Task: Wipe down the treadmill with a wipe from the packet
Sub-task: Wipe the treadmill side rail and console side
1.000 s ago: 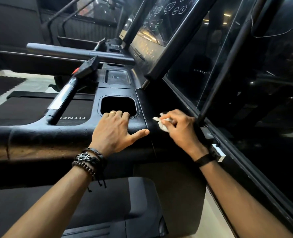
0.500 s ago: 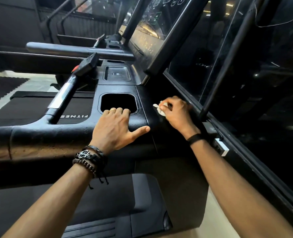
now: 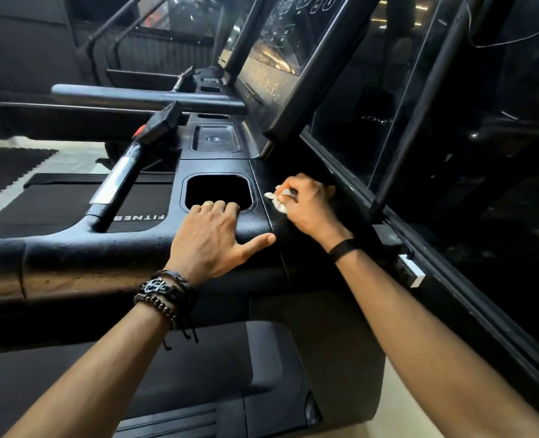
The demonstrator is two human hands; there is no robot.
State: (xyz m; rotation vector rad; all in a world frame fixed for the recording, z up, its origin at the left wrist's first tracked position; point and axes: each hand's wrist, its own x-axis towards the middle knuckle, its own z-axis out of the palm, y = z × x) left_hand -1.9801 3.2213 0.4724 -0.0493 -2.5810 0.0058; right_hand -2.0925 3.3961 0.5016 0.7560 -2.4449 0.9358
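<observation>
The treadmill (image 3: 154, 248) is black, with a dull grey shine on its worn front bar. The wipe (image 3: 276, 200) is white. The handle (image 3: 113, 181) has a silver metal sleeve, and a small red part (image 3: 140, 130) sits above it. The belt (image 3: 72, 203) is black with white letters. The left wrist carries black bracelets (image 3: 164, 295), one of dark beads. The right wrist carries a black band (image 3: 344, 249). A gold ring (image 3: 207, 203) is on one finger. The floor (image 3: 72, 156) is pale cream, with a black mat (image 3: 6, 169).
</observation>
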